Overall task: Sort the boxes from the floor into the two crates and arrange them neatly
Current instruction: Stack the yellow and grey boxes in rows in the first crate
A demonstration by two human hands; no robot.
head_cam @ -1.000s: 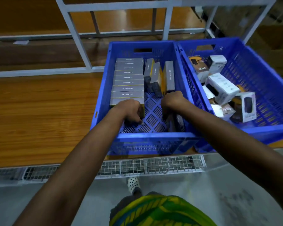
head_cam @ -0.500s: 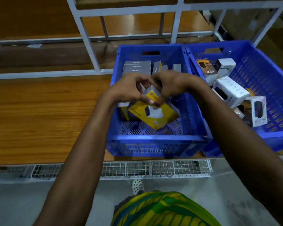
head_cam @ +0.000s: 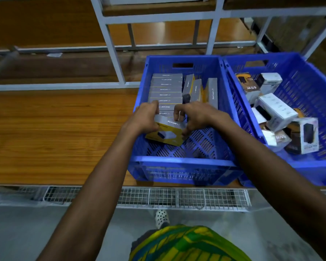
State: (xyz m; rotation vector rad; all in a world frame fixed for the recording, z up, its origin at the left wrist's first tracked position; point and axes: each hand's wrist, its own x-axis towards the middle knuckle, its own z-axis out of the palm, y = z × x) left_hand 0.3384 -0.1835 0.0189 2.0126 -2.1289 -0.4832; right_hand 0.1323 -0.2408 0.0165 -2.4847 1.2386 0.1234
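Inside the left crate (head_cam: 179,162), at its near-left part, both hands are on one yellow-and-grey box (head_cam: 166,135). The left hand (head_cam: 145,120) grips the box's left end, fingers (head_cam: 154,108) curled over the top edge. The right hand (head_cam: 198,117) pinches the right end, fingers (head_cam: 177,114) bent down onto the grey top face. The box is tilted, yellow face toward the camera. Its far edge sits just against the near end of the row of grey boxes (head_cam: 167,91) along the crate's left wall. Cannot tell whether its lower edge touches the crate bottom.

Step in hand, as I read it: adding this box to the row, so this crate is at the arranging stage. The next move likely calls for standing the box upright, grey edge up like the others. Then it needs pushing flush to the last one, square to the wall. A few upright boxes (head_cam: 196,89) stand beside the row, leaning, and probably need straightening.

The right crate (head_cam: 309,166) sits tight against the left one. It holds white boxes (head_cam: 275,108) and some darker ones in a jumble, not arranged yet.

Both crates sit on a low wooden bench (head_cam: 55,138) with glossy orange-brown grain. Behind it is a grey metal rack frame (head_cam: 111,44) with more wooden shelving. A wire mesh (head_cam: 177,198) strip runs along the bench's front edge, then grey concrete floor (head_cam: 26,232). A white spotted shoe (head_cam: 161,217) shows below.
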